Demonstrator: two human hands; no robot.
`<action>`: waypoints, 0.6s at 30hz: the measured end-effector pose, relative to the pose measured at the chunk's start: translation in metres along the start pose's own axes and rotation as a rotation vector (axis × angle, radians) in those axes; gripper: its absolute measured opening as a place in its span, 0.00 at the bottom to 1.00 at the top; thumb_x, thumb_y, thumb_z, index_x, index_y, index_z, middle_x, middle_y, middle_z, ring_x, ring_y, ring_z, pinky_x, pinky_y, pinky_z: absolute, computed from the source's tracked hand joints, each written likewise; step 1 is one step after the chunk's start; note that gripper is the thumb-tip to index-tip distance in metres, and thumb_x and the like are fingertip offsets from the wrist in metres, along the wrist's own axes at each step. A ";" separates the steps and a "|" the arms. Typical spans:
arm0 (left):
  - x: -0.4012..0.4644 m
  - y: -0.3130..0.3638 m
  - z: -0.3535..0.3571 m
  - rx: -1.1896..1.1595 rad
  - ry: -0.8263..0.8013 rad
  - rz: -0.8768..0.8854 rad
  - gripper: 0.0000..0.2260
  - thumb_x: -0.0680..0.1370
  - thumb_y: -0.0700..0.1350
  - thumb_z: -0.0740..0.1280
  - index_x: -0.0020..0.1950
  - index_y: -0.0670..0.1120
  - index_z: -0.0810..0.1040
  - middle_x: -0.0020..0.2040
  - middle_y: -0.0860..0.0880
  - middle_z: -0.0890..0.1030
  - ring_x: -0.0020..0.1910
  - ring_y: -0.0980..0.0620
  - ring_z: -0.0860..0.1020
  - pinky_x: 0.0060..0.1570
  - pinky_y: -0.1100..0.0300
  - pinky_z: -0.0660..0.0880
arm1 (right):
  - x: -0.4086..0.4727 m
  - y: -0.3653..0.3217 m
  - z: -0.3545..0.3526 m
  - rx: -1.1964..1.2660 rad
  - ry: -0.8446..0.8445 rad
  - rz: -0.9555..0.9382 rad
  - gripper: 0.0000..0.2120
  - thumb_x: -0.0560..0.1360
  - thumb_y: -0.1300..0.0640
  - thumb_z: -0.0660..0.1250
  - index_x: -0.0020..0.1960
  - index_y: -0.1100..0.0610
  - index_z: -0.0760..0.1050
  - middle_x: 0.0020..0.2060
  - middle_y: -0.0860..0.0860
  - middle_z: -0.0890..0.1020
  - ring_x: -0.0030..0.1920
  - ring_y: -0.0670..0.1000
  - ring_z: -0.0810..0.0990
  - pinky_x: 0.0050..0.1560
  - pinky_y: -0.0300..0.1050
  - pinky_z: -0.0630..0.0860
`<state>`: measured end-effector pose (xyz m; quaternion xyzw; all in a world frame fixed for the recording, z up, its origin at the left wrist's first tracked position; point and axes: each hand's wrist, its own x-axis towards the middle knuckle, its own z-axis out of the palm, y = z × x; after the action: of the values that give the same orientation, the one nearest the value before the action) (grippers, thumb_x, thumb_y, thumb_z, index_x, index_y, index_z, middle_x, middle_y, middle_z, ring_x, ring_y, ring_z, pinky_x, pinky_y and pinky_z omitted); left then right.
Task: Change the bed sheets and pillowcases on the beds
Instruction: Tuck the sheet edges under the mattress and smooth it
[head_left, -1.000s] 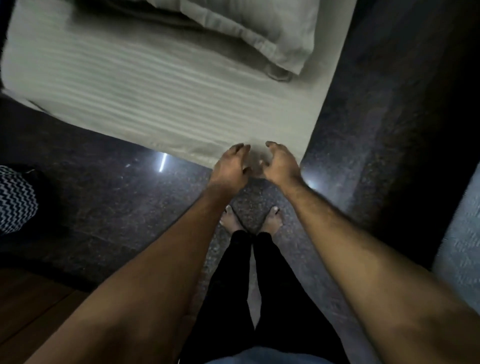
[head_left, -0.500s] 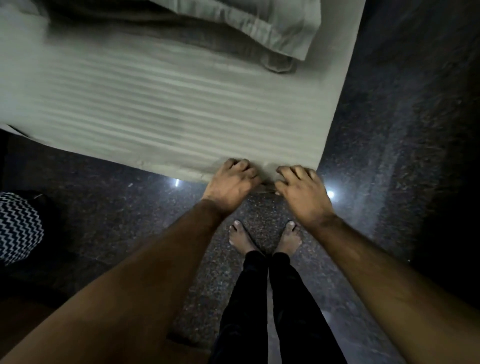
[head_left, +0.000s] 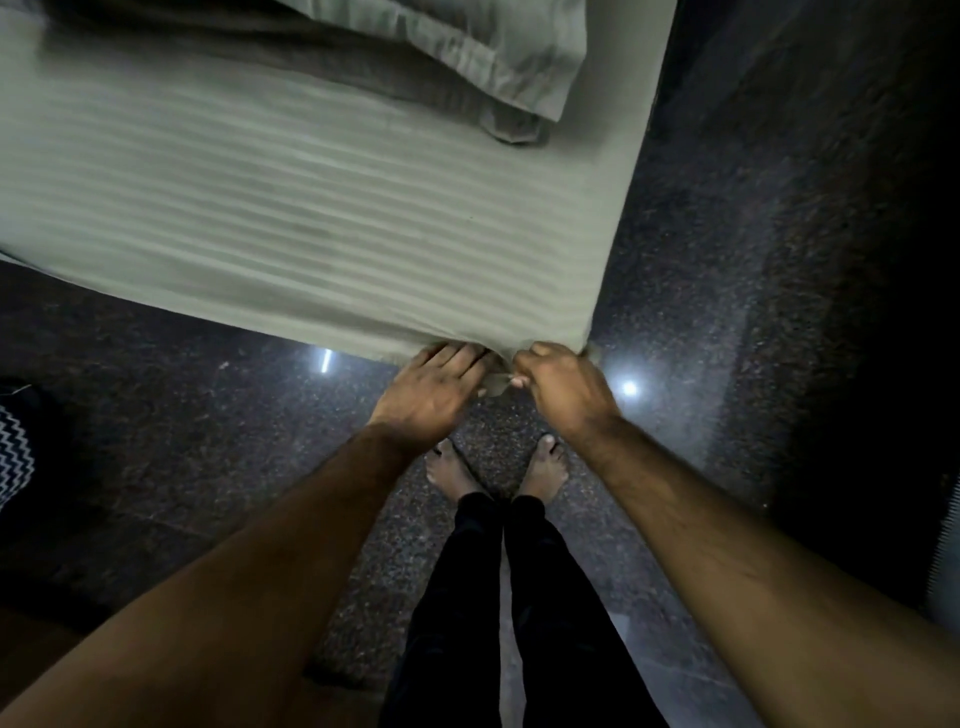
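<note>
A pale striped bed sheet (head_left: 311, 208) covers the mattress that fills the upper left of the head view. A pillow (head_left: 493, 47) in a light case lies at the top, near the bed's right edge. My left hand (head_left: 431, 389) lies at the sheet's near edge with its fingers reaching under the hem. My right hand (head_left: 561, 384) is curled into a fist and grips a bunched bit of the sheet at the near right corner. The two hands almost touch.
Dark polished stone floor (head_left: 727, 312) surrounds the bed, with two light reflections on it. My bare feet (head_left: 498, 467) stand just below the hands. A black-and-white zigzag cloth (head_left: 15, 452) lies at the left edge. A pale surface (head_left: 950, 545) shows at the right edge.
Both hands came down from hovering open over the corner onto the sheet's edge. The right hand has closed on the fabric, and the view has moved closer to the bed.
</note>
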<state>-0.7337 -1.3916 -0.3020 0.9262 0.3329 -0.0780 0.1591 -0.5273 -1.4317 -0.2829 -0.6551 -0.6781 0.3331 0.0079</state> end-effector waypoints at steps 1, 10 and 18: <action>-0.002 0.001 0.001 0.011 0.001 0.000 0.21 0.81 0.50 0.61 0.73 0.45 0.72 0.68 0.46 0.76 0.66 0.45 0.73 0.70 0.49 0.68 | 0.000 -0.003 0.006 0.005 0.049 0.033 0.03 0.77 0.58 0.66 0.49 0.57 0.78 0.48 0.55 0.78 0.54 0.59 0.78 0.46 0.52 0.75; -0.019 0.030 0.019 -0.015 -0.037 -0.203 0.26 0.82 0.50 0.57 0.79 0.42 0.65 0.79 0.43 0.66 0.79 0.46 0.62 0.78 0.51 0.58 | -0.031 -0.030 0.060 0.012 0.233 0.139 0.27 0.78 0.54 0.65 0.76 0.56 0.67 0.71 0.54 0.71 0.70 0.57 0.70 0.70 0.52 0.69; 0.022 0.040 -0.005 0.113 -0.120 -0.175 0.25 0.79 0.49 0.51 0.70 0.41 0.74 0.67 0.40 0.77 0.65 0.42 0.75 0.64 0.51 0.70 | -0.011 -0.041 0.049 -0.052 0.207 0.193 0.25 0.77 0.55 0.61 0.73 0.59 0.69 0.66 0.56 0.76 0.68 0.56 0.73 0.72 0.50 0.68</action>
<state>-0.6912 -1.4059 -0.2931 0.8947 0.3975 -0.1655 0.1187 -0.5837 -1.4605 -0.2977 -0.7480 -0.6162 0.2450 0.0288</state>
